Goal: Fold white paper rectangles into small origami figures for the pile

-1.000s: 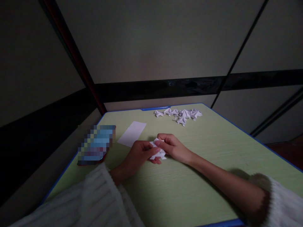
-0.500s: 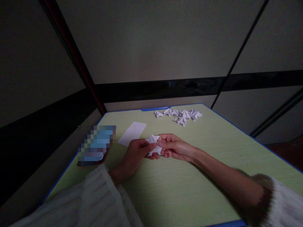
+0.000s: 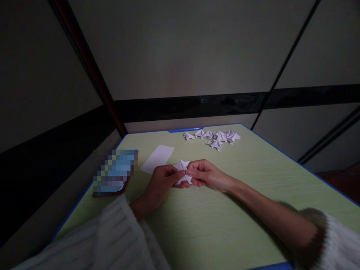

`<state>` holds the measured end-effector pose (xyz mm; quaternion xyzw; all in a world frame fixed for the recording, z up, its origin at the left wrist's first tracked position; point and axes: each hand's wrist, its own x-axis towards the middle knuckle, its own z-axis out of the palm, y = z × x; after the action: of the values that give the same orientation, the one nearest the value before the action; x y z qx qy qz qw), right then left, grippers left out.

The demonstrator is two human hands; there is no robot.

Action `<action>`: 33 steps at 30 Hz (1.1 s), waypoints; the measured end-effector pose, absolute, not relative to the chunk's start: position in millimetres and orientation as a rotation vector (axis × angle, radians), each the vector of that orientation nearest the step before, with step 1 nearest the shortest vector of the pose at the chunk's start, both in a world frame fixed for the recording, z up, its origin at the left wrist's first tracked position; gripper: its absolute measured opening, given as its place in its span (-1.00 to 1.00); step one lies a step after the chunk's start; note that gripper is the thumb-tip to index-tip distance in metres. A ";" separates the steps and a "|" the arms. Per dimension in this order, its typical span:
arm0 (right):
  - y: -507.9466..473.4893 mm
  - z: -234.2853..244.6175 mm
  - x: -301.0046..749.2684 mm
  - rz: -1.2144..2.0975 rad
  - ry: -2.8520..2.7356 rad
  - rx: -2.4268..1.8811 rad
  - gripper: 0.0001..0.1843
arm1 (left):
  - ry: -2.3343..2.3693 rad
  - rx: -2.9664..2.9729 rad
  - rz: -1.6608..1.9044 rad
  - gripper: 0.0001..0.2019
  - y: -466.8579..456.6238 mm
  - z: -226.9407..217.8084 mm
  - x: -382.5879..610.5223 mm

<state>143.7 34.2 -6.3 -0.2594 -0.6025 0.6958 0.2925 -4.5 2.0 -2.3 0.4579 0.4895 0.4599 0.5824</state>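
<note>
A small white folded paper figure [image 3: 182,167] is held just above the green table [image 3: 225,225], near its middle. My left hand [image 3: 161,183] pinches it from the left and my right hand [image 3: 206,174] pinches it from the right, fingertips meeting at the paper. Part of the figure is hidden behind my fingers. Both arms wear white knitted sleeves.
A flat white paper sheet [image 3: 157,159] lies just behind my left hand. A pile of several finished white folded figures [image 3: 215,137] sits at the table's far edge. A blurred blue object [image 3: 114,172] rests at the left edge. Dark walls and a frame surround the table.
The folded paper was lifted off the table and turned up between my fingers, its points now showing; both hands shifted slightly towards the far side, then held still.
</note>
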 end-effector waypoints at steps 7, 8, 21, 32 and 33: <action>34.2 -2.9 145.0 1.764 -1.756 -0.745 -0.66 | 1.168 1.079 1.034 -0.80 2.1 -2.0 -3.9; 34.6 -2.6 145.5 1.765 -1.774 -0.746 -0.66 | 1.174 1.078 1.028 -0.80 2.2 -2.2 -3.6; 38.4 -4.1 148.5 1.676 -1.885 -0.769 -0.68 | 1.125 1.094 0.976 -0.85 -0.4 -1.8 -3.8; 35.6 -5.3 143.2 1.549 -1.814 -0.863 -0.68 | 1.187 1.135 1.001 -0.84 0.1 -4.0 -5.8; 36.0 -4.7 143.3 1.566 -1.776 -0.850 -0.69 | 1.193 1.142 0.993 -0.83 0.2 -4.4 -6.1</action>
<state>143.3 36.0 -4.7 -0.3214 -0.6717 0.5922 0.3080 -6.1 0.2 -4.4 0.4865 0.5084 0.4232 0.5706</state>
